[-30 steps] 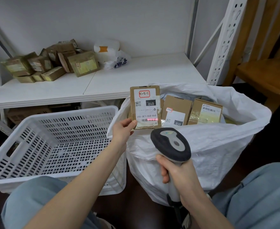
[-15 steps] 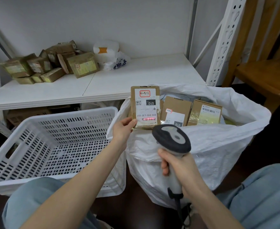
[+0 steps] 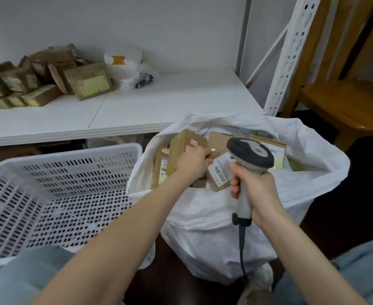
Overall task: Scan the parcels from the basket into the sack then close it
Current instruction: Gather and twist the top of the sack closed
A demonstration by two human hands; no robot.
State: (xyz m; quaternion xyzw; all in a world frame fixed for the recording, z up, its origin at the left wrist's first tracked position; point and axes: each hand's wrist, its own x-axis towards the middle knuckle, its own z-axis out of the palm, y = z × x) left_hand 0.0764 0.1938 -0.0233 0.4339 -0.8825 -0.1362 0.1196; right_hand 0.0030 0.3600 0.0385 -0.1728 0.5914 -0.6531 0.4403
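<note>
Left hand (image 3: 192,165) is down in the sack (image 3: 225,216) mouth on a labelled parcel (image 3: 220,172), near side of the pile. It's too blurry to tell if the fingers grip it. Right hand (image 3: 254,188) is wrapped round the scanner (image 3: 250,154) handle. I'd lay the parcel flat and low so the sack top gathers shut easily.

White shelf (image 3: 159,102), pale wall (image 3: 159,29), wooden chair (image 3: 346,102)

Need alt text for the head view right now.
The left hand reaches into the open white sack among brown parcels, while the right hand grips a scanner over it. A white basket stands beside the sack.
</note>
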